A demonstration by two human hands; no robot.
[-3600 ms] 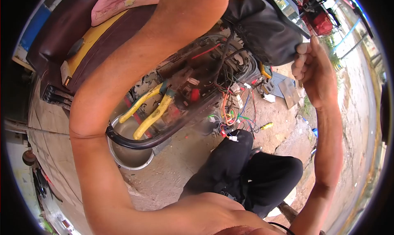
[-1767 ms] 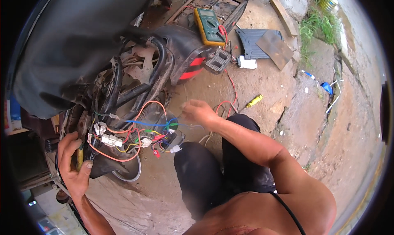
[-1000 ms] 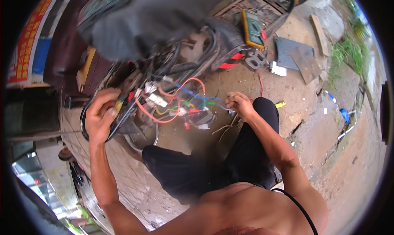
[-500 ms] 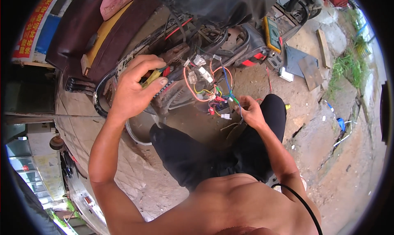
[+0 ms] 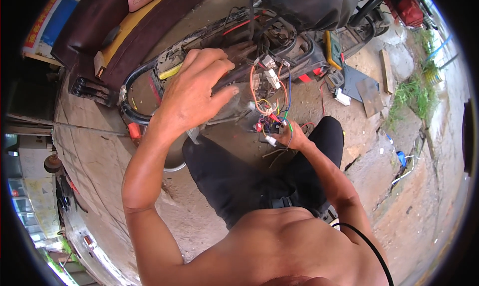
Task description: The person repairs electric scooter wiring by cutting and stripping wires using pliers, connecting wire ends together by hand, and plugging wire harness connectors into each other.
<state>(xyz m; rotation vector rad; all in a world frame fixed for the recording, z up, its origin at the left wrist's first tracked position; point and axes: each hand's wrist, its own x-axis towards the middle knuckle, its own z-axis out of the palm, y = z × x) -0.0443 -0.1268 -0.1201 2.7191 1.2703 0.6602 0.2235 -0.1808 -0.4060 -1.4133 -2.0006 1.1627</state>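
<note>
My left hand [image 5: 192, 94] is raised over the vehicle frame, its fingers bent loosely and apart, with nothing in them. A yellow-handled tool [image 5: 170, 72] lies on the frame beside that hand, its kind not clear from the part showing. My right hand [image 5: 293, 136] pinches a bundle of coloured wires [image 5: 282, 120] in front of my right knee. From this bundle, orange and blue wires loop up to white plug connectors [image 5: 272, 78]. A smaller white connector [image 5: 271, 141] and a red one [image 5: 259, 127] hang near my right fingertips, which the wires partly hide.
A yellow-edged multimeter [image 5: 333, 50] leans at the far right of the frame. Near it lie a small white box [image 5: 342, 97], a dark flat plate [image 5: 359, 81] and a wood strip [image 5: 386, 71]. A maroon seat [image 5: 80, 26] stands at the far left, beside a black curved tube [image 5: 130, 86].
My left hand has let go of the yellow-handled tool, which now lies on the frame, and has moved right. My right hand has shifted slightly left, still holding the wires.
</note>
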